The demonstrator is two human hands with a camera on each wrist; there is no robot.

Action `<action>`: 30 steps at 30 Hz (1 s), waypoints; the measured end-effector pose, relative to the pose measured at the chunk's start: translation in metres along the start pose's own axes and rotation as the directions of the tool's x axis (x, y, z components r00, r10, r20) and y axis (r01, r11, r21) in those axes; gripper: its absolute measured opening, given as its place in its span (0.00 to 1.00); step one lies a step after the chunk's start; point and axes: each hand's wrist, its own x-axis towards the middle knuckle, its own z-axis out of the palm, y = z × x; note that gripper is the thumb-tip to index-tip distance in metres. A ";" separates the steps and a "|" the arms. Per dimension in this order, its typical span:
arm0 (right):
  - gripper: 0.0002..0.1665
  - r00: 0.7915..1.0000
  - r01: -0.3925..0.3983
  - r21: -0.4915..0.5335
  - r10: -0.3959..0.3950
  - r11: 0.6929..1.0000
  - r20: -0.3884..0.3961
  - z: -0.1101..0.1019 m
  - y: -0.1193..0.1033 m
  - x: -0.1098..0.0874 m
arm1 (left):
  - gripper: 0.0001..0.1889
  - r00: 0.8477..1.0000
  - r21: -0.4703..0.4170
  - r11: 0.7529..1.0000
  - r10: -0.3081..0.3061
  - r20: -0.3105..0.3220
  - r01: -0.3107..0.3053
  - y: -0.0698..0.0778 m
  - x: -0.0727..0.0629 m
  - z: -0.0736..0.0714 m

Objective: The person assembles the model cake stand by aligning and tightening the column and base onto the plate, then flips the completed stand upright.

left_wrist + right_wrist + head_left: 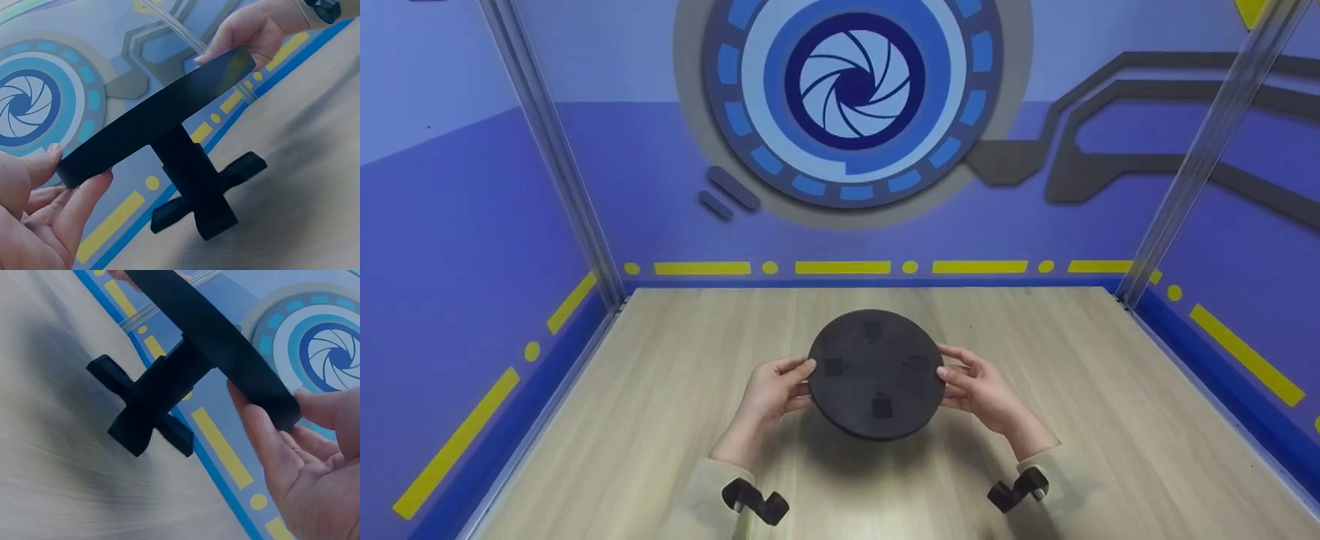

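Observation:
Both hands hold up a black round pedestal stand by opposite edges of its disc. The disc's face, marked with several darker squares, is tilted toward the head camera. My left hand pinches the left rim, thumb on the face and fingers beneath. On the opposite rim, my right hand grips the same way. Both wrist views show a short column under the disc, ending in splayed feet that hang above the tabletop. From the head view, the disc hides this base.
A light wood-grain table lies below, with the stand's shadow on it. Blue printed panels with yellow dashes rise at the back and both sides. Metal posts stand at the back corners. Each wrist wears a black mount.

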 end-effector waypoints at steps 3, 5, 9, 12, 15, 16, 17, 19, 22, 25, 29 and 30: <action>0.45 1.000 -0.019 0.016 0.019 1.000 0.015 -0.001 -0.001 -0.001 | 0.28 1.000 -0.032 0.999 -0.017 0.015 0.018 -0.001 0.001 -0.001; 0.47 0.999 -0.027 0.014 0.027 1.000 0.021 -0.003 0.000 0.000 | 0.31 0.999 -0.047 0.999 -0.024 0.024 0.025 -0.004 0.003 -0.003; 0.47 0.998 -0.043 0.040 0.042 0.998 0.038 -0.004 0.003 0.002 | 0.32 0.998 -0.072 0.996 -0.045 0.039 0.047 -0.008 0.006 -0.004; 0.46 0.998 -0.049 0.069 0.047 0.996 0.041 -0.005 0.005 0.004 | 0.30 0.998 -0.089 0.995 -0.049 0.043 0.053 -0.010 0.008 -0.004; 0.45 0.998 -0.055 0.092 0.052 0.994 0.035 -0.005 0.008 0.006 | 0.29 0.998 -0.096 0.994 -0.042 0.045 0.046 -0.013 0.011 -0.005; 0.45 0.998 -0.059 0.101 0.056 0.993 0.034 -0.005 0.009 0.006 | 0.28 0.998 -0.101 0.994 -0.043 0.042 0.047 -0.014 0.012 -0.005; 0.45 0.998 -0.063 0.109 0.060 0.992 0.033 -0.005 0.010 0.007 | 0.28 0.998 -0.105 0.993 -0.043 0.041 0.047 -0.015 0.013 -0.005; 0.45 0.997 -0.069 0.128 0.065 0.989 0.036 -0.004 0.011 0.007 | 0.28 0.998 -0.117 0.992 -0.047 0.042 0.052 -0.016 0.014 -0.005; 0.45 0.997 -0.068 0.143 0.063 0.987 0.041 -0.004 0.013 0.008 | 0.28 0.998 -0.136 0.989 -0.053 0.046 0.059 -0.017 0.016 -0.006; 0.46 0.997 -0.066 0.148 0.060 0.987 0.042 -0.005 0.013 0.008 | 0.28 0.996 -0.149 0.986 -0.071 0.050 0.077 -0.017 0.017 -0.006; 0.45 0.997 -0.073 0.161 0.067 0.984 0.041 -0.004 0.015 0.009 | 0.28 0.995 -0.161 0.983 -0.086 0.043 0.092 -0.017 0.018 -0.007; 0.45 0.997 -0.077 0.165 0.071 0.983 0.042 -0.004 0.015 0.010 | 0.28 0.995 -0.164 0.982 -0.087 0.040 0.092 -0.017 0.018 -0.007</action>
